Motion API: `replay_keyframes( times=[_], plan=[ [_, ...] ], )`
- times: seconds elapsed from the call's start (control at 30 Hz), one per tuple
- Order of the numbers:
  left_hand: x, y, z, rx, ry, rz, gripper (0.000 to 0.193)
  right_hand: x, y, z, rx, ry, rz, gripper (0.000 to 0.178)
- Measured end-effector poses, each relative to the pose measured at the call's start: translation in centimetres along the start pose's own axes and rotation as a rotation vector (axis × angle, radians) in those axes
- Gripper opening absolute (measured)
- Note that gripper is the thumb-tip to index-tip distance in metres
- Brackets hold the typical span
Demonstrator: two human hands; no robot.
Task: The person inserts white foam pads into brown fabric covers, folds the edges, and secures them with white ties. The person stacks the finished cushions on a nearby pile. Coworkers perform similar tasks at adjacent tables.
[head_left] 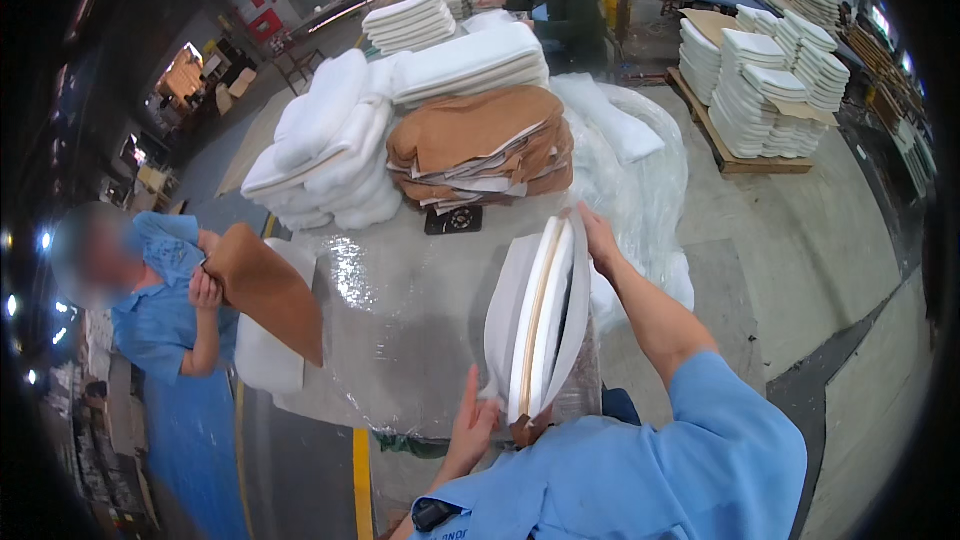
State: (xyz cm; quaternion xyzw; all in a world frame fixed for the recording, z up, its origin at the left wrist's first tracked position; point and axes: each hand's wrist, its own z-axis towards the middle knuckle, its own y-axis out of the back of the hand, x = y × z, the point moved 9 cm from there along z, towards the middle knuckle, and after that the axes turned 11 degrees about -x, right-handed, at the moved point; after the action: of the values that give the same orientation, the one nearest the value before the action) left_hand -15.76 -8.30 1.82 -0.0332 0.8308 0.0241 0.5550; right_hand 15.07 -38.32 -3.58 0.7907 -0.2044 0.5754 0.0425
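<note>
A cushion (pixel 540 320) stands on edge at the table's near right side. Its grey-lined cover (pixel 508 305) gapes open around white padding with a tan layer down the middle, and brown fabric shows at its near end. My right hand (pixel 598 238) grips the cover's far end, fingers partly hidden behind it. Low on the left side, my left hand (pixel 474 430) pinches the cover's edge near its close end, index finger stretched along it.
Brown covers (pixel 480 140) are piled at the table's far side, beside white pads (pixel 330 140) and a small black object (pixel 453 220). At left a co-worker (pixel 165 290) holds a brown cover (pixel 265 290). Another person (pixel 570 15) stands behind. A loaded pallet (pixel 755 162) sits right.
</note>
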Motion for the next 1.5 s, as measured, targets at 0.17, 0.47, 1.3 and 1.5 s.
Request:
replay_keyframes(
  times=[0.17,0.47,1.3,1.5],
  plan=[
    [-2.7,-4.6,10.5,-0.009,-0.329,0.087,0.067,0.8,0.0,-5.0,0.104,-0.156,-0.042,0.073],
    [-14.9,-19.6,27.0,0.052,-0.653,0.481,0.043,7.0,3.3,-3.0,-0.036,0.416,-0.787,0.042],
    [-13.5,-20.0,30.2,-0.003,-0.65,0.124,0.005,5.0,0.8,-1.3,0.349,0.411,-0.597,0.028],
    [-13.7,-20.3,30.0,0.012,-0.692,0.099,0.007,2.2,0.9,4.4,0.169,0.162,0.051,0.037]
  ],
)
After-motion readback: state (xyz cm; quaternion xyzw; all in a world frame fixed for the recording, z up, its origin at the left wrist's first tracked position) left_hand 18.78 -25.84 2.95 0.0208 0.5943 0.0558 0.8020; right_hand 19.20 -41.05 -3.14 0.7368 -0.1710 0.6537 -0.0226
